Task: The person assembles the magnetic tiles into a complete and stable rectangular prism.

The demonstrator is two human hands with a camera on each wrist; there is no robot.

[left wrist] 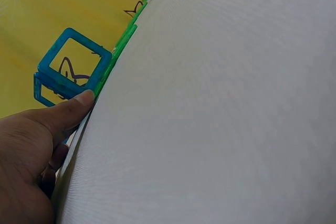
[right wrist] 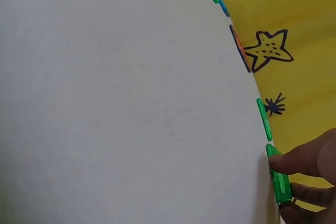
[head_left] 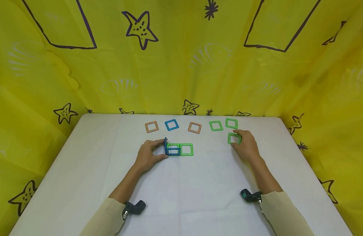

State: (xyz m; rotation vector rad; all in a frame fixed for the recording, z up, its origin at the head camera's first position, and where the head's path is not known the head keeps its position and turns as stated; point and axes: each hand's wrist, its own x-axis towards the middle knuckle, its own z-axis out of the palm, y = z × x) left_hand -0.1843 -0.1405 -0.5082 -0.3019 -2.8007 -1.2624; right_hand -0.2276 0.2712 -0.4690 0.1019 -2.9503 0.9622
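At the middle of the table, my left hand [head_left: 146, 155] holds an upright blue square magnetic tile [head_left: 165, 146] between thumb and fingers, gripping its front and back edges. A second blue tile [head_left: 173, 154] stands joined to it at the front. Both rise from a green tile [head_left: 173, 144] lying flat, with another flat green tile [head_left: 192, 149] touching its right side. In the left wrist view, my thumb [left wrist: 79, 106] rests at the lower corner of the blue frame [left wrist: 47, 59]. Farther right, my right hand [head_left: 245, 144] pinches a green square tile [head_left: 229, 138] by its edges.
Along the back lie an orange tile [head_left: 146, 128], a blue tile [head_left: 167, 126], another orange tile [head_left: 194, 123], and two green tiles, one left [head_left: 216, 122] and one right [head_left: 231, 119]. A yellow patterned curtain [head_left: 175, 65] hangs around the white table [head_left: 199, 196].
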